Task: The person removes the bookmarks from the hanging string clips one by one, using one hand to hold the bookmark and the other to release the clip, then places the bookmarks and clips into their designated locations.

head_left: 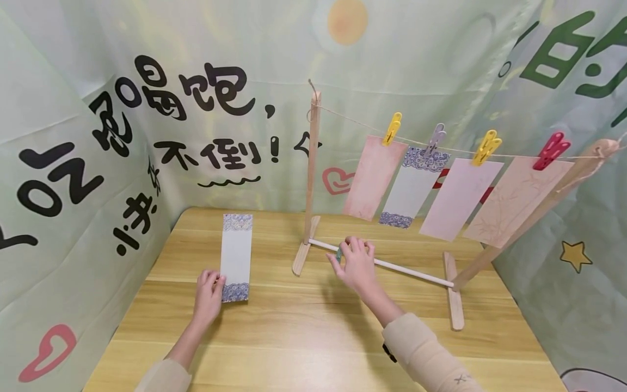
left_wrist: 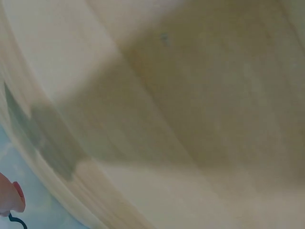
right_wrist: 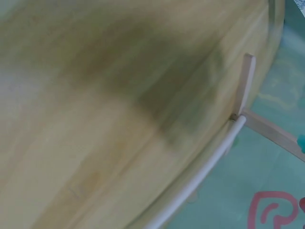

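My left hand (head_left: 208, 294) pinches the lower left edge of a white paper card (head_left: 236, 256) with blue patterned bands at both ends. The card is held over the left part of the wooden table; in the left wrist view only a fingertip (left_wrist: 10, 196) shows at the edge. My right hand (head_left: 358, 265) holds a small teal clothespin (head_left: 338, 254) between thumb and fingers, above the white crossbar (head_left: 416, 270) of a wooden stand. At the right wrist view's edge, a bit of teal shows.
From the stand's left post (head_left: 313, 174) a string runs to its right post (head_left: 534, 218). Several cards hang there, including a pink card (head_left: 374, 177) and a blue-banded card (head_left: 410, 188), under yellow, purple and red clothespins. Printed cloth walls surround the table (head_left: 303, 348).
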A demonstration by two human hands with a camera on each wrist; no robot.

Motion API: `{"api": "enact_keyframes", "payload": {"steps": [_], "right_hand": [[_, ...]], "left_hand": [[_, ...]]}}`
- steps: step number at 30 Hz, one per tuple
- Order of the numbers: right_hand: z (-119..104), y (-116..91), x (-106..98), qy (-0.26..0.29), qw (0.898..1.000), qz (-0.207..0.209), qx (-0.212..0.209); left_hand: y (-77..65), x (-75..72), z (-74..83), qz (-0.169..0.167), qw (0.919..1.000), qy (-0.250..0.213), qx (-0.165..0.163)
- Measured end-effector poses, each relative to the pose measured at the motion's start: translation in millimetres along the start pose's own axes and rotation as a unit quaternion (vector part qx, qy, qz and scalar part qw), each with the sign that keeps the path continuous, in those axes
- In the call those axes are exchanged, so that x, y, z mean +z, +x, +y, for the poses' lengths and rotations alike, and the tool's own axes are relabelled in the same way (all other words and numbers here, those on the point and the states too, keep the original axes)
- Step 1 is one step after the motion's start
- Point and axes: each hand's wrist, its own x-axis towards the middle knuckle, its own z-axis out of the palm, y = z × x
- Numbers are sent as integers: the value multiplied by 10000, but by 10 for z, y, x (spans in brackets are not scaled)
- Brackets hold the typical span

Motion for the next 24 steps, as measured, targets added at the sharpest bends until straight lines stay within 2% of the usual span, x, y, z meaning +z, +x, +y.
{"api": "enact_keyframes", "payload": {"steps": [7,14,18,24], "right_hand": [[16,-113,141,-195,9991,-264,261],[38,-194,258,-293,9984,-344,344],[46,-225,301,-269,9978,-422,429],[51,-261,344,-394,9944,-767,613]], "left_hand": [[-74,-39,-92,85,9999,9,-123],[-131,-76,-169,182,9995,121,-235],[-163,-110,-209,142,9989,216,-403],[-196,-162,-282,62,9970,464,-611]]}}
